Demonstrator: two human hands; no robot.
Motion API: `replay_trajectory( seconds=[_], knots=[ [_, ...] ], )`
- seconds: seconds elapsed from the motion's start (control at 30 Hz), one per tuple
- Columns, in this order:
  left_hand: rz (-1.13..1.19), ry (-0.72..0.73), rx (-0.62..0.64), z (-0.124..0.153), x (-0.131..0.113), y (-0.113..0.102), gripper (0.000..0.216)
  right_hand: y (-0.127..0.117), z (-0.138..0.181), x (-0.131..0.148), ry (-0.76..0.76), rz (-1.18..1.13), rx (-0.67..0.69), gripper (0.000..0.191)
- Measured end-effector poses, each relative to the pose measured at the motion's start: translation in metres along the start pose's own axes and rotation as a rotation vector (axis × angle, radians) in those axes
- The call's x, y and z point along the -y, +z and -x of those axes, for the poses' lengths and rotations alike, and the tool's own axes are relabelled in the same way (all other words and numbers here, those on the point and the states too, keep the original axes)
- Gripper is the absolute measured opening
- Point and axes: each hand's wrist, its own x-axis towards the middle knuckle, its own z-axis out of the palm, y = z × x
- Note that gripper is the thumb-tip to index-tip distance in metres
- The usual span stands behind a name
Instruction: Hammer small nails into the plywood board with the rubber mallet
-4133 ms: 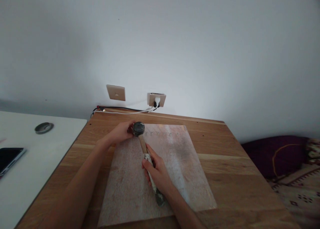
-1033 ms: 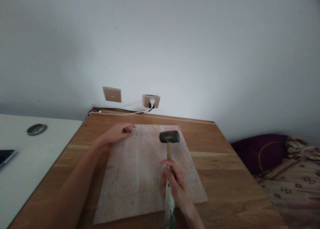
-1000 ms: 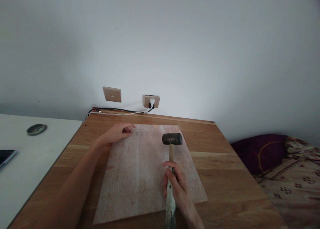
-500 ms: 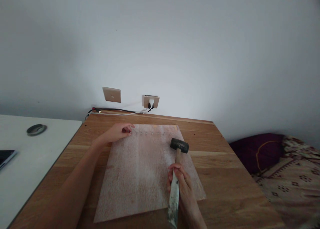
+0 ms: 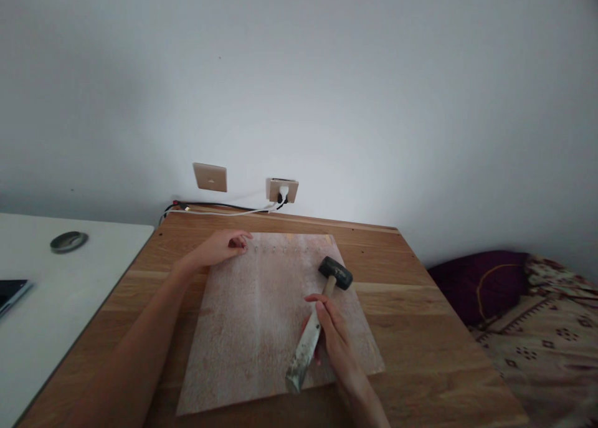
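A rubber mallet [image 5: 335, 273] with a dark head and a pale, worn handle is held in my right hand [image 5: 334, 334], fingers closed around the handle. Its head hovers near or rests at the right side of a flat wooden board [image 5: 261, 328]; which one I cannot tell. My left hand [image 5: 228, 246] lies over the board's far left corner, thumb and fingertips pinched on what looks like a small nail [image 5: 245, 248], mostly hidden by the fingers. To the right of it, a row of several small nails [image 5: 284, 250] stands along the far edge.
The board lies on a wooden table [image 5: 411, 328] against a white wall. Cables [image 5: 224, 213] run along its back to a socket [image 5: 283, 190]. On the left, a white table [image 5: 70, 303] carries a grey dish [image 5: 68, 242]. Patterned fabric [image 5: 537, 347] lies at the right.
My right hand has turned the mallet, so its handle end swings left and upward and the head tilts down at its right end. The left hand stays where it was.
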Motion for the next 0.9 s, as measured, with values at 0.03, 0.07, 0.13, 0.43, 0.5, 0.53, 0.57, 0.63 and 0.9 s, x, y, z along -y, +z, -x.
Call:
replay_trajectory(
  seconds=[0.03, 0.07, 0.13, 0.43, 0.5, 0.53, 0.57, 0.63, 0.9],
  knots=[
    [0.004, 0.003, -0.001, 0.0000, 0.0003, 0.0000, 0.042, -0.0001, -0.0003, -0.0018, 0.010, 0.033, 0.026, 0.068],
    [0.008, 0.007, -0.001, -0.0001, 0.0006, 0.0001, 0.042, -0.0003, -0.0007, -0.0037, 0.009, 0.069, 0.046, 0.068],
    [0.014, 0.012, -0.002, -0.0001, 0.0013, 0.0002, 0.042, -0.0007, -0.0015, -0.0072, -0.001, 0.147, 0.076, 0.068],
    [0.004, -0.001, -0.009, 0.0011, -0.0010, -0.0001, 0.041, 0.0040, -0.0039, -0.0052, -0.009, 0.348, 0.118, 0.063],
    [0.012, -0.004, -0.009, 0.0015, -0.0015, -0.0006, 0.042, 0.0053, -0.0040, -0.0031, -0.004, 0.365, 0.111, 0.060],
    [0.015, -0.006, -0.006, 0.0016, -0.0015, -0.0008, 0.042, 0.0056, -0.0042, -0.0024, 0.000, 0.370, 0.110, 0.059],
    [0.017, -0.008, -0.003, 0.0016, -0.0013, -0.0009, 0.043, 0.0058, -0.0044, -0.0022, 0.005, 0.371, 0.108, 0.058],
    [0.027, -0.010, 0.004, 0.0017, -0.0012, -0.0007, 0.044, 0.0056, -0.0055, -0.0031, 0.013, 0.364, 0.107, 0.057],
    [0.111, -0.019, -0.020, 0.0064, -0.0048, -0.0091, 0.052, 0.0050, -0.0046, -0.0083, 0.082, 0.238, 0.096, 0.074]
  ],
)
